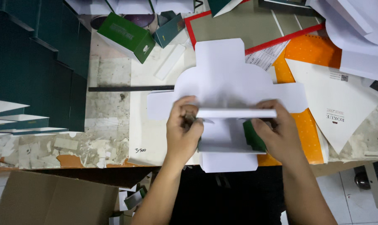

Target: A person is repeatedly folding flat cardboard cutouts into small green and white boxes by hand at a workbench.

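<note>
Both hands work at the near edge of the desk (109, 83), just above a brown cardboard box (51, 200) on the floor. They hold a white card cutout (226, 75), a flat box shape that lies spread out near the middle of the near edge.

My left hand (182, 133) has its fingers curled shut and pinches the left end of a folded strip of the cutout. My right hand (276, 133) has its fingers curled too and grips the right end of the same strip. A bit of green shows under the right hand, so the card looks green on its other side.

I think the folding has only begun. One strip stands up along a crease. The big top flap, the round side wings and the small bottom flap all lie flat, so most folds are not yet made.

Room is tight. The bottom flap hangs over the near edge. Orange sheets (310, 54) and a white pointed sheet (335, 96) lie just beside the cutout on the right. A dark thin bar (130, 88) lies on the left, near the wing. A green box (128, 36) and a white strip (170, 61) sit toward the far edge. Dark green stacks (34, 62) fill the far left corner. The barest spot is the scuffed patch left of the cutout.
</note>
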